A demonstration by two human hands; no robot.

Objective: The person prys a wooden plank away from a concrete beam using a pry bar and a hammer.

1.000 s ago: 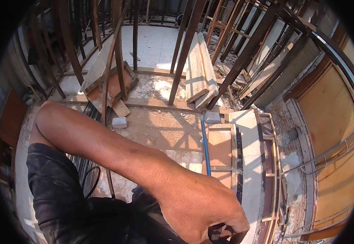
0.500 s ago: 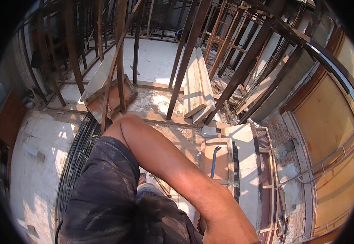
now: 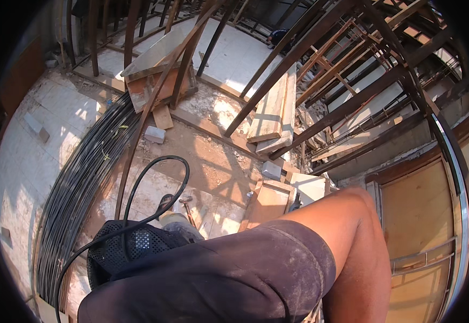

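Note:
One bent arm of mine (image 3: 347, 253), in a dark dusty sleeve (image 3: 234, 264), crosses the lower part of the view. Its elbow points to the right and its forearm runs down out of the picture. Neither of my hands shows, so what they hold is hidden. Left of the sleeve is a black mesh piece (image 3: 113, 250), with a black cable (image 3: 186, 175) looping up from it. Below me, my foot (image 3: 167, 202) shows in part beside a wooden-handled hammer (image 3: 189, 210) on the floor.
A long bundle of black rods (image 3: 84, 210) lies to the left. Dark upright posts (image 3: 283, 70) slant across the middle. Thick planks (image 3: 275, 110), a tilted wooden box form (image 3: 162, 83), loose blocks (image 3: 155, 134) and a wooden frame (image 3: 269, 202) rest on dusty ground. Panels (image 3: 415, 226) stand at right.
The view has turned and tilted. My elbow has swung from the middle to the right. The mesh piece and looped cable have come into sight, while a blue pry bar on the frame is now covered.

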